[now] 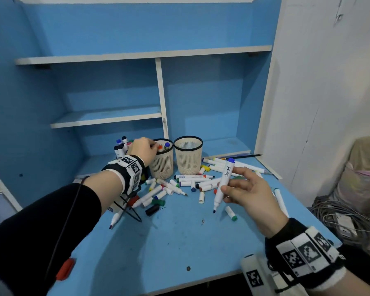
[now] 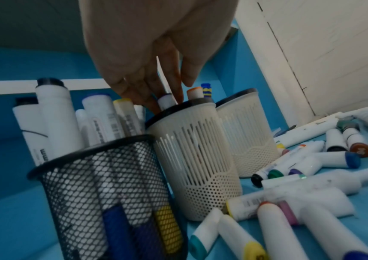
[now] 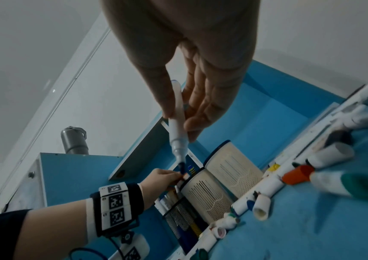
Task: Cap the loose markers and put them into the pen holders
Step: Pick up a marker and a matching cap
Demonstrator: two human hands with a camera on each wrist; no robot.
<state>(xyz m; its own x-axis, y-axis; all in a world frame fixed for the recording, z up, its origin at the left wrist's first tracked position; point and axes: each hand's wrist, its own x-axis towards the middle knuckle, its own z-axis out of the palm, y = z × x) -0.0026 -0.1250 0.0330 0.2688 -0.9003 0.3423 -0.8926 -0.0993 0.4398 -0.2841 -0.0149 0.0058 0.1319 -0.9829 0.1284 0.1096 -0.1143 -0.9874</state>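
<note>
Marker [image 1: 223, 184] is pinched by the right hand [image 1: 247, 190], uncapped tip pointing down and near; loose caps [image 1: 201, 197] lie just left on the table [image 1: 169, 238]. Left hand [image 1: 142, 149], far left, pinches a marker at the left beige holder [image 1: 161, 161].

Three pen holders stand in a row at the back of the counter [image 1: 171, 242], under the shelves. The mesh holder [image 2: 103, 190] is leftmost, full of markers and mostly hidden behind my left wrist. The middle holder [image 1: 161, 165] is just right of it, with markers standing in it and my left hand [image 1: 142, 149] over its rim. The right holder [image 1: 188, 159] stands just beside that. Loose markers and caps [image 1: 179, 186] lie scattered before and to the right of the holders. My right hand [image 1: 247, 194] hangs above that scatter with a marker [image 1: 223, 182], tip down.
</note>
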